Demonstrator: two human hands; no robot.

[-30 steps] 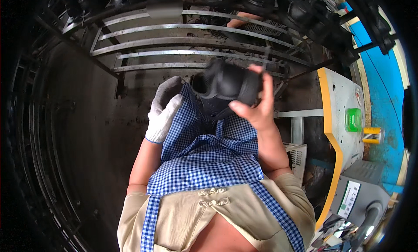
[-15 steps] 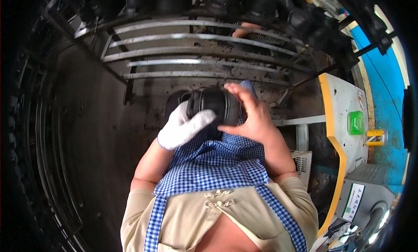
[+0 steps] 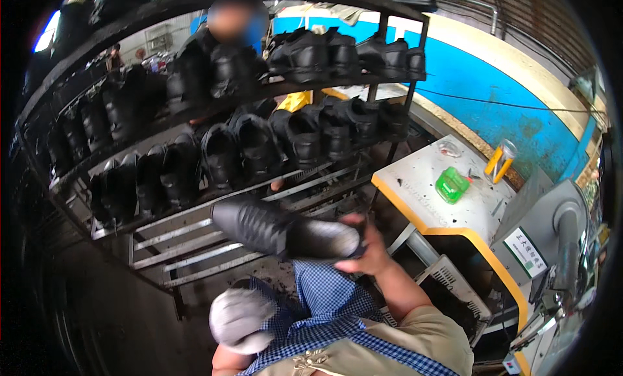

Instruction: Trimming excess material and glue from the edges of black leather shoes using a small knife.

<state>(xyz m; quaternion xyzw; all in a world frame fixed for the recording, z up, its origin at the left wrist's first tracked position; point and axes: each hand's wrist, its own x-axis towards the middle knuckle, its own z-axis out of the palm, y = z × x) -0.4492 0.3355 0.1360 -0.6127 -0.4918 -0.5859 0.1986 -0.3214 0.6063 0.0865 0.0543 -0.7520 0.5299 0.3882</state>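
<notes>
A black lace-up shoe (image 3: pixel 259 228) is held out level above my lap, toe to the left, its pale insole showing. My right hand (image 3: pixel 371 249) grips it round the heel, thumb below and fingers behind. Lower down on the left, my left hand (image 3: pixel 241 319) in a white glove hangs near my blue checked apron (image 3: pixel 328 291), away from the shoe. Motion smears that glove, so its fingers cannot be made out. Something dark lies just behind it.
Ahead stands a dark metal rack (image 3: pixel 285 87) with rows of black shoes (image 3: pixel 256 145) and bare lower bars. To the right are a yellow-edged table (image 3: pixel 415 175), a green plastic container (image 3: pixel 453 184), a grey machine (image 3: pixel 551 213) and a white crate (image 3: pixel 448 272). A person (image 3: pixel 237 25) is beyond the rack.
The view has swung up toward the rack. Both hands were around black footwear over my lap; now my left hand is apart and my right hand holds the shoe forward.
</notes>
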